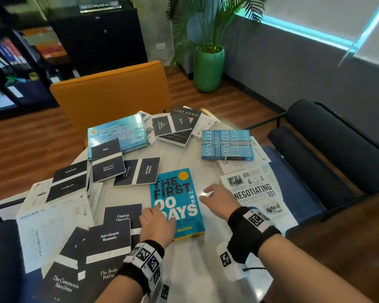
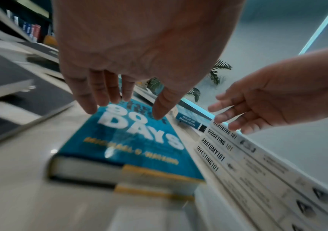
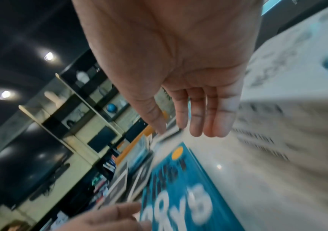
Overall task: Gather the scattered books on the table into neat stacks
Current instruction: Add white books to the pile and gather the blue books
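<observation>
One round white table [image 1: 190,265], glossy, reflecting a point of light; books lie scattered across it, none yet squared except one pile at the right edge. Blue book "The First 90 Days" [image 1: 176,202] lies flat, face up, near the table's middle: one thick hardback with a matte blue cover, an orange disc at its top corner and pale page edges. Left hand [image 1: 157,226] hovers over its lower left part, fingers loose and spread, nothing held; contact with the cover cannot be told from the wrist view. Right hand [image 1: 219,201] hangs over bare tabletop between the blue book and the white stack [image 1: 257,195], fingers relaxed and slightly bent, holding nothing. That stack shows four spines in the left wrist view: Negotiating 101, Budgeting 101, Anatomy 101, Investing 101, all white with black lettering. Small black paperbacks [image 1: 106,160] with a white band: at least nine counted, thin, several overlapping at the left and near side. One pale blue "Smaller and Smaller Circles" [image 1: 227,144] rests on white books at the far right. One shiny teal book [image 1: 120,132] at the far left. Behind: one orange chair [image 1: 112,90], one green glazed pot [image 1: 209,68] with a palm
</observation>
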A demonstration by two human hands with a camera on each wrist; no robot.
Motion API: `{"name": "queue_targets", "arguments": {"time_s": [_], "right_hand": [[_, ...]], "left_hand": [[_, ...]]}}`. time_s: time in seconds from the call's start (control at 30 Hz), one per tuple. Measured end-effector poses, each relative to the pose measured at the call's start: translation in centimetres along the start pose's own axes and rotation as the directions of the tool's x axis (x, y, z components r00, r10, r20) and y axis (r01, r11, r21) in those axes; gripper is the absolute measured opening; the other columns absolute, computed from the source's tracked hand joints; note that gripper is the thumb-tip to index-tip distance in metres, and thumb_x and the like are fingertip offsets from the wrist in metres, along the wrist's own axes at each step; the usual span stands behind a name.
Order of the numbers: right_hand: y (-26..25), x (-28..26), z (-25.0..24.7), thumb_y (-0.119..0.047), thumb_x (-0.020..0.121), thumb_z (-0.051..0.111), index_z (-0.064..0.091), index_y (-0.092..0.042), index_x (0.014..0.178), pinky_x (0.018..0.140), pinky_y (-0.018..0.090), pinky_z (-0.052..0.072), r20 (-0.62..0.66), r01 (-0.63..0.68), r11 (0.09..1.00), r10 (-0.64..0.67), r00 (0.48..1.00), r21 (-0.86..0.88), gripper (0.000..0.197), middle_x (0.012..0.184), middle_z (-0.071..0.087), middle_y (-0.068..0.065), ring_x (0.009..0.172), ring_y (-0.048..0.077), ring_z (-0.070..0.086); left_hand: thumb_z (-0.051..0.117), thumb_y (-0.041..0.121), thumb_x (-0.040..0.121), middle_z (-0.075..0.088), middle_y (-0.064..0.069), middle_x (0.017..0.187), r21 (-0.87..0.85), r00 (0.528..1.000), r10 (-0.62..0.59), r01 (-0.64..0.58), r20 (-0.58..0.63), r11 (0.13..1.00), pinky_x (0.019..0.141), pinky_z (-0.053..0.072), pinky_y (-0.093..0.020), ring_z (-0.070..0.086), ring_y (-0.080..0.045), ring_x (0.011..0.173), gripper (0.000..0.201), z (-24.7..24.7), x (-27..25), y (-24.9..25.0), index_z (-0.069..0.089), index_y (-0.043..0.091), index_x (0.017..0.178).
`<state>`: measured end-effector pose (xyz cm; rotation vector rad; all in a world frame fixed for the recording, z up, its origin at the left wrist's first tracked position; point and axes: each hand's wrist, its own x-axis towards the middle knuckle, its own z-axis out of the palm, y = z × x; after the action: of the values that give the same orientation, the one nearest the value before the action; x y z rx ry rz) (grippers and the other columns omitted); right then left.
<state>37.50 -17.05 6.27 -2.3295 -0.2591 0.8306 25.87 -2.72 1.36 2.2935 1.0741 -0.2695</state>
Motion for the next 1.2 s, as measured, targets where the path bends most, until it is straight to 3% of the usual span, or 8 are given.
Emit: {"name": "queue_targets", "arguments": {"time_s": [0.23,0.43,0.6,0.77,0.93,1.03,1.1,1.2], "right_hand": [[-0.9,6.2,-13.0,-0.025,0.092,0.053,0.065,-0.003,0.093,0.069,0.032,0.043,-0.101,-0.034,0.999,0.033,0.994,-0.003,0.025,0.092,0.063,0.016,0.076,0.025,0.052],[1.8,12.2,-19.5,-0.026,0.095,0.050,0.051,-0.009,0.068,0.051,0.026,0.038,-0.090,-0.136,0.971,0.121,0.989,-0.197,0.032,0.081,0.057,0.009,0.065,0.022,0.052],[4.2,15.8,-20.6,-0.030,0.096,0.049,0.058,-0.005,0.097,0.065,0.029,0.043,0.077,-0.169,0.930,0.205,0.976,-0.328,0.027,0.110,0.065,0.017,0.085,0.026,0.055],[5.4,17.5,-20.1,-0.030,0.097,0.052,0.052,0.000,0.130,0.063,0.027,0.046,0.222,-0.211,0.952,0.260,0.940,-0.223,0.045,0.109,0.059,0.011,0.066,0.017,0.050],[5.4,17.8,-19.8,-0.037,0.099,0.047,0.046,-0.005,0.135,0.080,0.033,0.049,0.247,-0.217,0.964,0.249,0.936,-0.153,0.048,0.110,0.054,0.010,0.084,0.021,0.054],[4.9,17.7,-19.9,-0.041,0.100,0.042,0.042,-0.006,0.138,0.064,0.026,0.048,0.249,-0.246,0.968,0.252,0.935,-0.057,0.052,0.114,0.055,0.012,0.075,0.018,0.054],[4.6,17.6,-19.7,-0.042,0.100,0.041,0.042,-0.008,0.139,0.052,0.021,0.042,0.245,-0.262,0.965,0.251,0.936,0.010,0.052,0.119,0.055,0.012,0.076,0.018,0.056],[3.5,17.3,-18.7,-0.042,0.095,0.051,0.049,-0.008,0.134,0.070,0.026,0.052,0.237,-0.279,0.940,0.232,0.943,0.194,0.051,0.127,0.061,0.012,0.091,0.026,0.063]], "left_hand": [[0.048,0.038,0.094,0.055,-0.012,0.135,0.075,0.971,0.233,-0.237,0.057,0.969,0.109,0.037,-0.039,0.047,-0.030,0.127,0.042,-1.1,7.0,9.7,0.058,0.022,0.132],[0.041,0.043,0.098,0.054,-0.016,0.137,0.137,0.961,0.181,-0.213,0.211,0.967,0.105,0.038,-0.038,0.049,-0.035,0.125,0.049,0.5,13.7,16.9,0.052,0.013,0.135],[0.037,0.052,0.098,0.058,-0.019,0.129,0.085,0.968,0.086,-0.109,0.236,0.990,0.094,0.044,-0.036,0.056,-0.036,0.115,0.058,2.8,16.7,19.5,0.051,0.006,0.130],[0.046,0.050,0.096,0.055,-0.020,0.132,-0.202,0.980,-0.026,0.067,0.197,0.977,0.096,0.045,-0.039,0.056,-0.036,0.117,0.065,4.5,17.9,19.9,0.038,-0.001,0.135],[0.050,0.035,0.099,0.059,-0.025,0.119,-0.452,0.994,-0.062,0.094,0.084,0.887,0.088,0.051,-0.044,0.062,-0.038,0.103,0.043,4.8,17.5,20.5,0.032,0.001,0.117],[0.047,0.022,0.101,0.057,-0.019,0.105,-0.663,0.992,-0.111,0.128,0.067,0.737,0.059,0.052,-0.034,0.060,-0.026,0.073,0.022,4.4,16.4,20.7,0.028,0.011,0.107],[0.045,0.019,0.102,0.055,-0.015,0.103,-0.722,0.991,-0.122,0.120,0.050,0.681,0.055,0.049,-0.028,0.058,-0.022,0.072,0.019,3.9,15.3,20.3,0.028,0.013,0.108],[0.046,0.017,0.102,0.056,-0.016,0.106,-0.771,0.993,-0.116,0.089,0.020,0.630,0.047,0.051,-0.022,0.060,-0.020,0.072,0.019,2.8,13.5,18.9,0.029,0.012,0.109]]}}
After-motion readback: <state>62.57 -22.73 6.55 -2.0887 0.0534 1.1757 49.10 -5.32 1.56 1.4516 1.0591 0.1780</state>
